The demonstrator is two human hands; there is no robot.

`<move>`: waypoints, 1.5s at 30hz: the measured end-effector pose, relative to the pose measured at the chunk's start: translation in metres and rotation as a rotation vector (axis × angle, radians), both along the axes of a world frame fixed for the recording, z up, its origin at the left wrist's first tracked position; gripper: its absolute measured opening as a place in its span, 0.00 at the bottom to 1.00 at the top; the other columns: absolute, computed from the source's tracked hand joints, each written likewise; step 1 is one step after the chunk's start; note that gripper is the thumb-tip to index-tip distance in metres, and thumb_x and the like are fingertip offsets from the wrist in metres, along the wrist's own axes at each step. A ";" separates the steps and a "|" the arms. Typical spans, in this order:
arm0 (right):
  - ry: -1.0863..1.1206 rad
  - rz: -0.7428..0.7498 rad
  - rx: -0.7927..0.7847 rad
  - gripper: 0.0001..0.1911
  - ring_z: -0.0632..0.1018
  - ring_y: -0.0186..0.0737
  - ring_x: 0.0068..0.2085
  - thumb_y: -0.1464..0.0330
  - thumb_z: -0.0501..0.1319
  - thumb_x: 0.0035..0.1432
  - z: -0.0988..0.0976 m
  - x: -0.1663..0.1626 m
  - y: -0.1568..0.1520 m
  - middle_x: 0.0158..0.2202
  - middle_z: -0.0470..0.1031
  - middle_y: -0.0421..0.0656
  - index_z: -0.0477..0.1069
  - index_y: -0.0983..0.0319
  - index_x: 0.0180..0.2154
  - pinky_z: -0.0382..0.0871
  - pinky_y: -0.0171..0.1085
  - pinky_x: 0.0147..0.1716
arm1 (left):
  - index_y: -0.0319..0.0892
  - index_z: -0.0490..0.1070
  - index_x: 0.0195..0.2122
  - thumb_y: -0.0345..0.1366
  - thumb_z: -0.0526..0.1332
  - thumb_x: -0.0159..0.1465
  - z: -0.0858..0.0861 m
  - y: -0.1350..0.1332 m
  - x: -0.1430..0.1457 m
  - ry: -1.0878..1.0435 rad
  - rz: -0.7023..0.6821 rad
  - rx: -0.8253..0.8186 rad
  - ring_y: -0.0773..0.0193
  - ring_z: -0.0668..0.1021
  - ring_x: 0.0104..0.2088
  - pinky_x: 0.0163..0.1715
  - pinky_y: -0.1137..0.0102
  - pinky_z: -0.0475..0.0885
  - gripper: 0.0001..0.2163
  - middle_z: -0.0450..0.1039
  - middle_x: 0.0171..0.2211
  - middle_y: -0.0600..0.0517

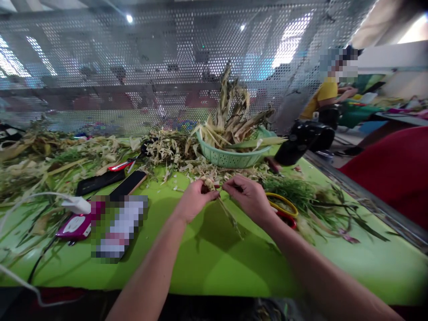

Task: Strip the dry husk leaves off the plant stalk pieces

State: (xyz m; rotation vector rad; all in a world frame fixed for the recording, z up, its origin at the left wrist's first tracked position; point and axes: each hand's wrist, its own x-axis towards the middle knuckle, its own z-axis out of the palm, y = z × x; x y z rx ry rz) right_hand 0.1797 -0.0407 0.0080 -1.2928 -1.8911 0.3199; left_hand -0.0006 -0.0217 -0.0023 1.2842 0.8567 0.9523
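Note:
A small dried plant bundle [230, 214], with a pale knobbly head and thin stems trailing downward, is pinched in my left hand [194, 201] above the green table [214, 267]. Close beside it on the right, my right hand [249, 198] has thumb and fingertips pressed together near the bundle's head; whatever lies between them is too small to make out. Scissors with yellow and red handles [284, 206] lie partly hidden behind my right wrist. Beyond both hands, pale shreds of husk [174, 149] are heaped on the table.
A light green basket [227, 157] of dried husks [234, 111] stands behind. To the left are a pink power bank [75, 227] with cable, phones [129, 185] and a red cutter [121, 166]. Green sprigs [294, 191] lie right, near a black object [294, 140]. Someone in yellow [327, 91] sits beyond.

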 end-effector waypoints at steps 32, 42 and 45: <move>-0.102 0.034 0.164 0.05 0.73 0.47 0.45 0.66 0.61 0.58 -0.002 -0.008 -0.003 0.40 0.72 0.47 0.73 0.59 0.30 0.65 0.48 0.46 | 0.38 0.67 0.39 0.35 0.69 0.51 0.001 0.003 0.002 -0.124 0.296 -0.047 0.66 0.76 0.33 0.37 0.67 0.72 0.17 0.74 0.34 0.50; -0.035 0.007 0.178 0.05 0.73 0.46 0.44 0.68 0.60 0.58 -0.001 -0.005 -0.001 0.39 0.72 0.46 0.70 0.60 0.29 0.65 0.45 0.45 | 0.39 0.68 0.42 0.32 0.71 0.47 -0.010 0.009 0.000 -0.170 0.194 -0.011 0.64 0.76 0.41 0.49 0.62 0.68 0.21 0.75 0.39 0.48; -0.015 -0.004 0.191 0.06 0.73 0.45 0.43 0.67 0.60 0.58 -0.001 -0.004 0.000 0.39 0.72 0.46 0.70 0.59 0.29 0.65 0.45 0.45 | 0.38 0.68 0.42 0.30 0.71 0.47 -0.006 0.007 0.000 -0.172 0.159 -0.032 0.64 0.75 0.41 0.50 0.62 0.67 0.21 0.75 0.41 0.47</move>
